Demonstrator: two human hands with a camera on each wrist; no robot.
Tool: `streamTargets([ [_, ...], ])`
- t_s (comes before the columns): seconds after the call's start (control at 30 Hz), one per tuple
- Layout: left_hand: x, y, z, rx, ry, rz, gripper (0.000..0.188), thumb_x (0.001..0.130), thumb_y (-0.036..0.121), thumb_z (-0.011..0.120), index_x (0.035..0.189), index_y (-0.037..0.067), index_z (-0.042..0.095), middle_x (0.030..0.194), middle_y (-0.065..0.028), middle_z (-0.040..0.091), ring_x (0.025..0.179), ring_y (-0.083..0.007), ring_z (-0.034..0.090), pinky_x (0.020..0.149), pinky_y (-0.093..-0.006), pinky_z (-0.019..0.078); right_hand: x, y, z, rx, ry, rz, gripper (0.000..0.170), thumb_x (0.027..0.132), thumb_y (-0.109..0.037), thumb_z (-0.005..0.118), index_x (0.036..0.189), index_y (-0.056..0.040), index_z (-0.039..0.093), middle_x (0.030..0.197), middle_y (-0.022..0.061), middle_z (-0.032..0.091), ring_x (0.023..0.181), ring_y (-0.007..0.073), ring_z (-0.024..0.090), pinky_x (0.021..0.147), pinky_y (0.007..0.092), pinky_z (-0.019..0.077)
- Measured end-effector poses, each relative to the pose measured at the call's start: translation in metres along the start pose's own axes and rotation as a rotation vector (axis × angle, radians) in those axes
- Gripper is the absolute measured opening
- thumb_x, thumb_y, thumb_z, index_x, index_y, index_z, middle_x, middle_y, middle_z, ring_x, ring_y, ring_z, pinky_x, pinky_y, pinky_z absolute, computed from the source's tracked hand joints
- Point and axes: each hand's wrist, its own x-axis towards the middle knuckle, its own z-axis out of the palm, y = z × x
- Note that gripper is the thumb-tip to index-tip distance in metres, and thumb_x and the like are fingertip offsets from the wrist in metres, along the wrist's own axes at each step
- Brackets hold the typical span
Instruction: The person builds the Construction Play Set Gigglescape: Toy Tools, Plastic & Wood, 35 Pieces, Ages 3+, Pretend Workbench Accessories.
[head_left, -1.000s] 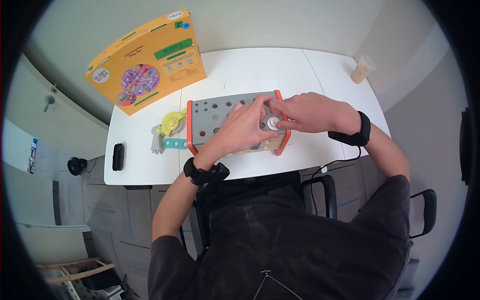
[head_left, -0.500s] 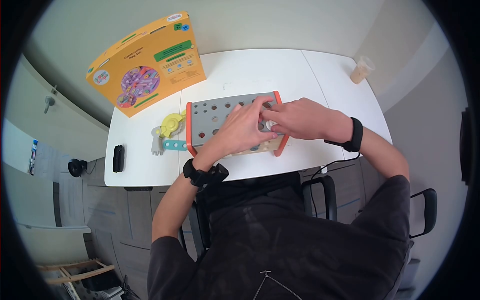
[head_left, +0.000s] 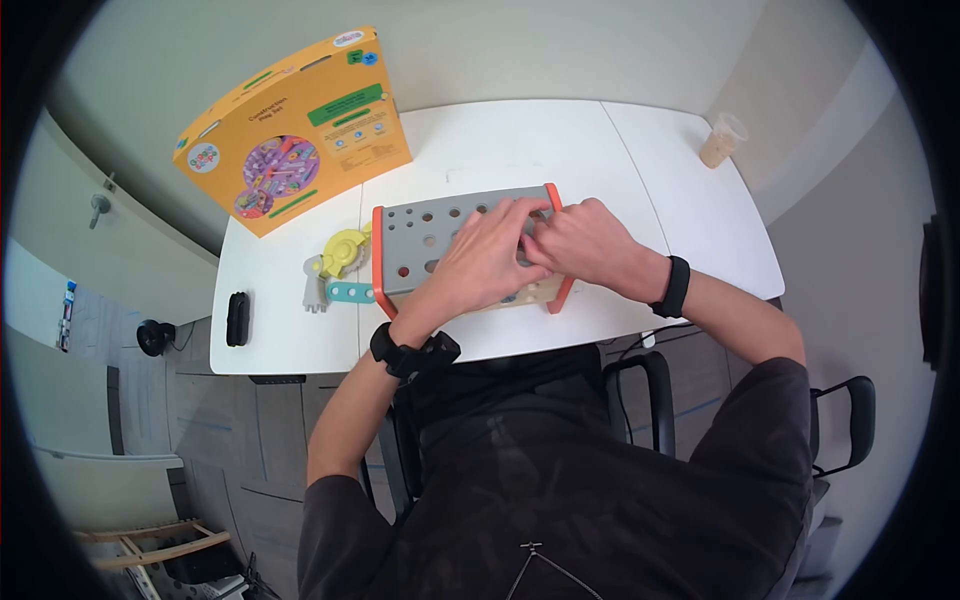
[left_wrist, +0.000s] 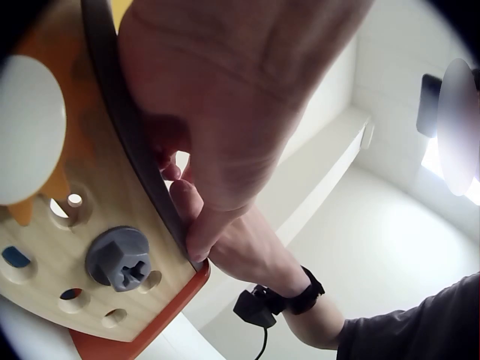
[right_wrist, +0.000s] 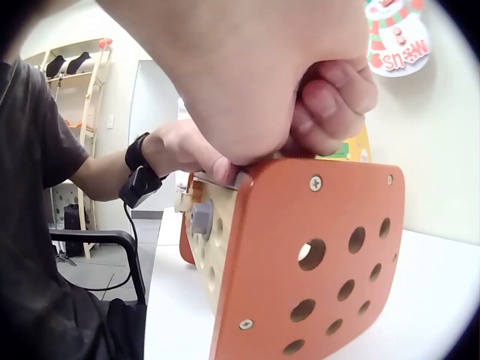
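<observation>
The toy workbench (head_left: 405, 248) has a grey, holed top and orange-red ends. My left hand (head_left: 480, 262) rests across the right part of this top, its thumb (left_wrist: 206, 234) at the front edge. Close beside it, my right hand (head_left: 590, 242) has its fingers (right_wrist: 330, 105) curled down at the right end of the top. They cover the white round piece that showed there a moment before. On the wooden front panel sits a grey bolt (left_wrist: 120, 259) with a cross-slotted end. The orange-red end panel (right_wrist: 330, 225) stands just below my right hand.
Left of the workbench lie a yellow toy saw (head_left: 345, 250), a grey toy piece (head_left: 315, 287) and a teal holed strip (head_left: 350, 292). A black case (head_left: 237, 318) lies farther left. Behind stands the orange box (head_left: 290, 130); a plastic cup (head_left: 722, 142) is at the back right.
My right hand has rolled over, knuckles up and wrist lower, and now hides the white round piece. My left hand has stayed in almost the same place.
</observation>
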Motion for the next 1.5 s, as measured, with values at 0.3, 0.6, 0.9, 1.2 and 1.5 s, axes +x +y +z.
streamTargets([
  [0.3, -0.005, 0.013, 0.005, 0.027, 0.035, -0.054, 0.064, 0.085, 0.025, 0.084, 0.142, 0.014, 0.059, 0.124, -0.0101, 0.058, 0.111, -0.0341, 0.06, 0.099, -0.0453, 0.0505, -0.003, -0.006, -0.002, -0.002, 0.052, 0.097, 0.026, 0.086, -0.023, 0.071, 0.064, -0.0128, 0.062, 0.052, 0.0007, 0.057, 0.051, 0.0203, 0.066, 0.043, 0.0343, 0.0471],
  [0.6, -0.046, -0.016, -0.039, -0.113, 0.471, 0.057, 0.034, 0.095, 0.01, 0.072, 0.128, 0.006, 0.066, 0.125, -0.0121, 0.06, 0.11, -0.0294, 0.061, 0.096, -0.0378, 0.052, -0.008, -0.012, 0.005, 0.28, 0.152, 0.32, 0.04, 0.102, -0.037, 0.061, 0.079, -0.0058, 0.071, 0.055, 0.0076, 0.063, 0.05, 0.0265, 0.066, 0.049, 0.0384, 0.0511],
  [0.9, -0.143, -0.171, -0.087, 0.583, 0.209, -0.72, 0.031, 0.091, 0.009, 0.067, 0.122, 0.011, 0.07, 0.114, -0.0172, 0.066, 0.11, -0.0382, 0.068, 0.092, -0.0518, 0.0565, -0.008, -0.016, 0.0, 0.361, 0.166, 0.387, 0.039, 0.101, -0.035, 0.062, 0.077, -0.0047, 0.069, 0.055, 0.0088, 0.063, 0.051, 0.0272, 0.066, 0.051, 0.0391, 0.0519],
  [1.2, -0.158, -0.196, -0.044, 0.827, -0.03, -0.504, 0.032, 0.086, 0.015, 0.074, 0.118, 0.013, 0.07, 0.105, -0.0143, 0.069, 0.099, -0.0351, 0.073, 0.085, -0.0465, 0.0586, -0.01, -0.016, 0.003, 0.385, 0.163, 0.371, 0.039, 0.101, -0.032, 0.061, 0.076, -0.0037, 0.068, 0.059, 0.0107, 0.065, 0.053, 0.0287, 0.067, 0.053, 0.0395, 0.0532],
  [1.5, -0.146, -0.122, -0.102, 0.527, 0.189, -0.614, 0.03, 0.092, 0.026, 0.073, 0.115, 0.007, 0.072, 0.099, -0.0126, 0.07, 0.091, -0.0325, 0.072, 0.08, -0.0437, 0.0574, -0.008, -0.022, -0.03, 0.38, 0.071, 0.444, 0.038, 0.101, -0.039, 0.067, 0.097, -0.0017, 0.068, 0.071, 0.0121, 0.069, 0.067, 0.0315, 0.069, 0.063, 0.0414, 0.0552],
])
